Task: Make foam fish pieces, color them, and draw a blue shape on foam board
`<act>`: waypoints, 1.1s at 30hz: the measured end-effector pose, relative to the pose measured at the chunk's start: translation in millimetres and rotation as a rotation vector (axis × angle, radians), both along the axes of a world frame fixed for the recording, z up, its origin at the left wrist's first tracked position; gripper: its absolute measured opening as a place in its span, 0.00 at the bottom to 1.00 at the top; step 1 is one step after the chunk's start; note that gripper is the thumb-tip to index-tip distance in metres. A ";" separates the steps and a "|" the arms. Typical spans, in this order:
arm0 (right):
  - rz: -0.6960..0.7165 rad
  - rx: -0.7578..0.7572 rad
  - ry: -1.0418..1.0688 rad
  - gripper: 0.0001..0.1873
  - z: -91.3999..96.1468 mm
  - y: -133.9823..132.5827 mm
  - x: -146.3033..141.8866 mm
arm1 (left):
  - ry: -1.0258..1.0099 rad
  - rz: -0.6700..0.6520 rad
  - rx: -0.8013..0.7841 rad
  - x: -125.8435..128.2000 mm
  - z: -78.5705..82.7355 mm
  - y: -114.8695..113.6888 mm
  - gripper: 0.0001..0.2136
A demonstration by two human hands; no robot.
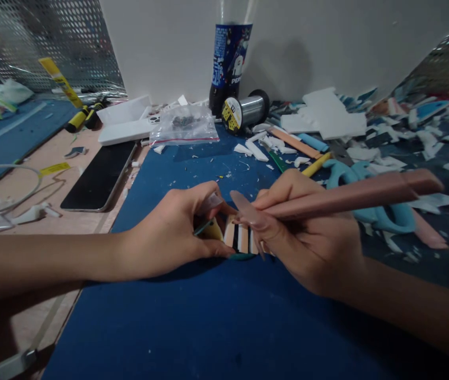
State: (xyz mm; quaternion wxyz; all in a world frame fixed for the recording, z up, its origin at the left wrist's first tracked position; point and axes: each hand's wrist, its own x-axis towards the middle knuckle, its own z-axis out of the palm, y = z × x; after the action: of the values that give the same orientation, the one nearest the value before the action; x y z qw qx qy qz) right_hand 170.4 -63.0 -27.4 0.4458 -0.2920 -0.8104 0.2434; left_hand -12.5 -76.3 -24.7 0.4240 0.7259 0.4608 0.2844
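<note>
Striped piece (243,238) located between the hands, over blue mat (208,322); pinched by left hand (180,227). Pink tool (355,192) gripped by right hand (311,245). Dark bits (187,121) contained in clear zip bag (165,133). Bottle (230,53) part-filled with dark liquid (218,103) (label: "PEP", rest unclear). Wire (253,111) wound on yellow-labelled spool (231,116).

The left hand (177,227) is pinching a small striped piece (243,239) while the right hand (311,243) is gripping a long pinkish tool (359,194).
</note>
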 end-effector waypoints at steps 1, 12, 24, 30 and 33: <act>0.013 -0.005 0.000 0.07 0.0 0.2 0.0 | 0.017 0.004 0.002 0.0 0.2 0.1 0.14; 0.132 -0.021 0.015 0.12 4.1 4.0 -1.6 | 0.022 -0.011 0.069 -1.9 -4.0 0.8 0.13; 0.135 -0.016 0.001 0.13 2.0 2.2 -0.5 | 0.017 -0.028 0.026 -2.3 -3.0 0.7 0.15; 0.154 0.001 0.040 0.11 3.1 2.2 -1.6 | 0.024 -0.022 0.045 -1.6 -1.8 0.4 0.14; 0.202 -0.037 0.045 0.12 3.6 3.0 -2.3 | 0.003 -0.026 0.033 -1.2 -1.4 0.6 0.13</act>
State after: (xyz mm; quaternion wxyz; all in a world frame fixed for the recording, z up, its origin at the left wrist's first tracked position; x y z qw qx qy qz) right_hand 168.1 -60.0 -23.9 0.4319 -0.2115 -0.8208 0.3084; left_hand -13.7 -75.7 -26.1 0.4149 0.7392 0.4474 0.2852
